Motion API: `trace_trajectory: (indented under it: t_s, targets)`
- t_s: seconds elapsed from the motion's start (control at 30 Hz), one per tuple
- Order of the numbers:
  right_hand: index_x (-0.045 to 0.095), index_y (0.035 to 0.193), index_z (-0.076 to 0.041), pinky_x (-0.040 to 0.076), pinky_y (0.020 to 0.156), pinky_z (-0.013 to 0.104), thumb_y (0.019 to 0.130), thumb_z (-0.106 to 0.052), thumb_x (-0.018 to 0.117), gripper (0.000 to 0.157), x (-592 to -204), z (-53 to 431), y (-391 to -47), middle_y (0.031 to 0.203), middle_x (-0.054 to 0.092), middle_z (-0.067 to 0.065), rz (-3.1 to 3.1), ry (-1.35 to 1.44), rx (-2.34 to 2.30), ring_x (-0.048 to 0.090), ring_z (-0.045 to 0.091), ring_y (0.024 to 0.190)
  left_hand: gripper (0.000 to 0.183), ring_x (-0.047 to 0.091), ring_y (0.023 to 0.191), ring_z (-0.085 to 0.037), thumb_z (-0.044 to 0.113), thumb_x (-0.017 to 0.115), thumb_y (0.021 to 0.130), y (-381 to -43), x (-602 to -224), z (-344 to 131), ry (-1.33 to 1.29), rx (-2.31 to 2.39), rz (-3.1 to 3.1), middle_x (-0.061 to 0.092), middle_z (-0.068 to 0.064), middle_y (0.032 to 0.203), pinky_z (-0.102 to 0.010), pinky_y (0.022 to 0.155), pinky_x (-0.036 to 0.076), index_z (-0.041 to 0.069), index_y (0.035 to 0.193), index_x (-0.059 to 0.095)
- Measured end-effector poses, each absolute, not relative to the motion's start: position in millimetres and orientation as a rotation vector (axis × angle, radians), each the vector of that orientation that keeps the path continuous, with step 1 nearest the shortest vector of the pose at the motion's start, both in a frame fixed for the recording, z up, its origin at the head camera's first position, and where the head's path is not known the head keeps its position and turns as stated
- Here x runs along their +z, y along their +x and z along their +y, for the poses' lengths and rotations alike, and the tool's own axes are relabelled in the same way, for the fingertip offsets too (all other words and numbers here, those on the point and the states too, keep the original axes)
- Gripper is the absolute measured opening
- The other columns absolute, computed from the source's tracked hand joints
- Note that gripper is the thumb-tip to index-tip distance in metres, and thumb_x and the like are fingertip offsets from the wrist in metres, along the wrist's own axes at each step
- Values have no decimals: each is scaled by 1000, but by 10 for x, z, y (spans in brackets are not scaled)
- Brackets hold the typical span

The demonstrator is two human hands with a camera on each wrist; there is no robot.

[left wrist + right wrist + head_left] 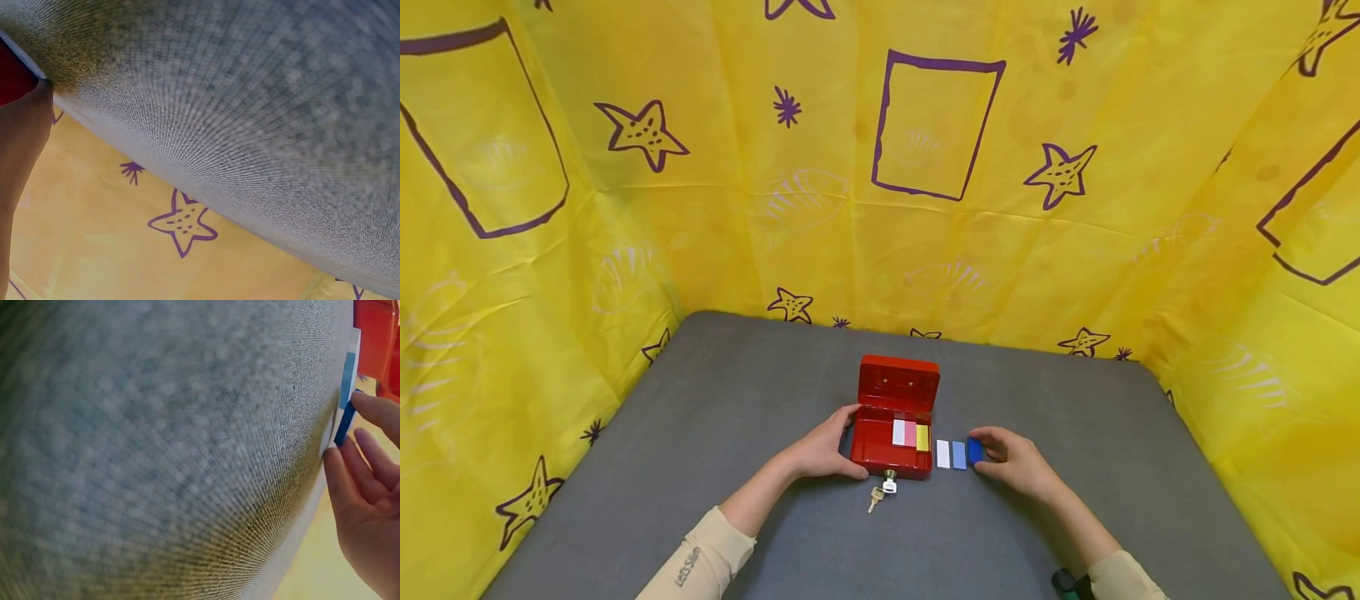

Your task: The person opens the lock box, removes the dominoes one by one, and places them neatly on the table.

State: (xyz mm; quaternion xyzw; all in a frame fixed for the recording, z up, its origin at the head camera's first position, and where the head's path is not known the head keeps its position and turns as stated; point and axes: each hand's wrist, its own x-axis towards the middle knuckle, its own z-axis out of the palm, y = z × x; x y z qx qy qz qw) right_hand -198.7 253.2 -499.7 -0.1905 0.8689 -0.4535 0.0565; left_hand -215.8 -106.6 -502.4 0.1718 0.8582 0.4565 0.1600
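Observation:
A red metal cash box [872, 437] stands on the grey table with its lid [898, 383] raised. Inside, toward the right, lie a white block [898, 432], a pink block [911, 433] and a yellow block [922, 437]. My left hand [823, 450] grips the box's left side, thumb at the front corner and fingers toward the back. Right of the box my right hand [1018, 464] pinches a dark blue block [975, 451] between thumb and fingers. That block ends a row with another white block [943, 454] and a light blue block [958, 456].
One key [890, 485] sits in the box's front lock, and a second key [876, 497] hangs from it over the table [760, 367]. Yellow patterned cloth [820, 242] encloses the back and sides. A dark object [1063, 581] is beside the right sleeve.

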Motion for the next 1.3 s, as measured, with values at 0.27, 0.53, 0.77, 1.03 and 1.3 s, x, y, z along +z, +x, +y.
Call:
trace_trajectory:
  t_s: [0.27, 0.53, 0.77, 1.03, 1.3]
  targets:
    - [62, 119, 5, 50, 91, 42, 80, 2, 76, 42, -5012, 2529, -1982, 118, 63, 20, 2671, -663, -1335, 59, 37, 110, 104, 39, 130, -32, 23, 89, 67, -2158, -5028, -1061, 490, 1311, 2452, 40, -14, 144, -57, 105, 35, 7, 149, 27]
    - [62, 119, 4, 50, 91, 42, 80, 3, 76, 42, -5033, 2541, -1977, 118, 62, 19, 2668, -693, -1341, 58, 37, 110, 104, 39, 130, -32, 24, 89, 67, -2156, -5026, -1060, 490, 1312, 2447, 40, -14, 145, -58, 105, 35, 7, 149, 27]
    - [63, 118, 3, 50, 91, 42, 79, 2, 77, 41, -5063, 2553, -1980, 117, 63, 18, 2681, -707, -1332, 59, 36, 110, 103, 39, 130, -32, 23, 88, 67, -2148, -5011, -1056, 483, 1320, 2440, 40, -14, 144, -57, 104, 36, 7, 149, 27]
    - [64, 118, 2, 49, 92, 44, 79, 1, 77, 41, -5047, 2537, -1964, 116, 63, 17, 2693, -716, -1306, 59, 34, 108, 103, 39, 130, -32, 24, 89, 67, -2154, -5037, -1062, 487, 1326, 2440, 40, -14, 145, -57, 105, 36, 7, 149, 27]
    - [63, 119, 2, 49, 92, 44, 79, -1, 78, 43, -5025, 2527, -1959, 117, 63, 17, 2692, -704, -1300, 59, 35, 109, 104, 39, 130, -32, 23, 88, 67, -2147, -5021, -1064, 493, 1327, 2439, 40, -14, 145, -57, 104, 36, 7, 149, 27]
